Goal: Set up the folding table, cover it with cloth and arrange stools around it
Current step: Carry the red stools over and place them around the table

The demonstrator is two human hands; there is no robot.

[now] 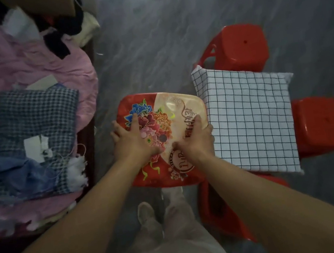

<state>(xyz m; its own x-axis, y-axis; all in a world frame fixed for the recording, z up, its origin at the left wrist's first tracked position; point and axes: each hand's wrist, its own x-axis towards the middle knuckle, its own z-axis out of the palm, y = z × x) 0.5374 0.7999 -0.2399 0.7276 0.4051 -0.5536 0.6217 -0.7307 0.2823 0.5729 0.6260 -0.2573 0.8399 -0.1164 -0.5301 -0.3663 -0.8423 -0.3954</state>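
Head view: left hand point(130, 140) and right hand point(195, 139) both clamped on the flower-printed stool point(159, 110), fingers curled over its left and right seat edges. The stool sits just left of the white grid cloth point(247, 118) that hides the table; whether it is on the floor yet, cannot tell. Plain red stools stand at the far side point(239, 48), right side point(322, 125) and near side point(215, 212), with a heap of clothes point(25, 86) further left. Judged step: placing the last stool, table and cloth done; next move calls for setting it level against the left side without catching the cloth hem, then releasing.
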